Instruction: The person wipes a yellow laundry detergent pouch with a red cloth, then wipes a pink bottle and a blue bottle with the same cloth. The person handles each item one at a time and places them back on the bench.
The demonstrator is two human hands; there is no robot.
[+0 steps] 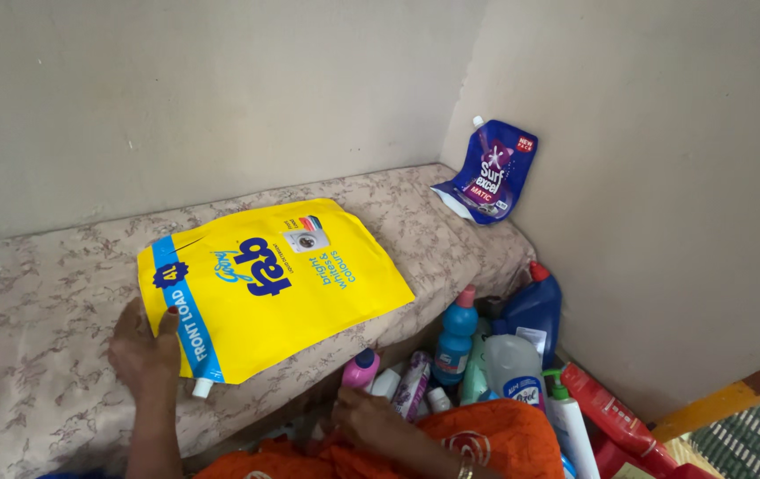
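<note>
Bottles [455,341] crowd the floor beside the bed [34,355]; left hand [143,350] lies flat on yellow pouch [274,284], right hand [367,417] loosely curled on orange cloth [486,439]; blue pouch [489,173] leans in the corner.

A large flat yellow plastic refill pouch [278,279] with a blue band along one short edge and blue printing lies face up on a patterned, cloth-covered ledge. It looks empty and slightly creased. Its small white spout sits at the near corner, overhanging toward the ledge's front edge.
</note>
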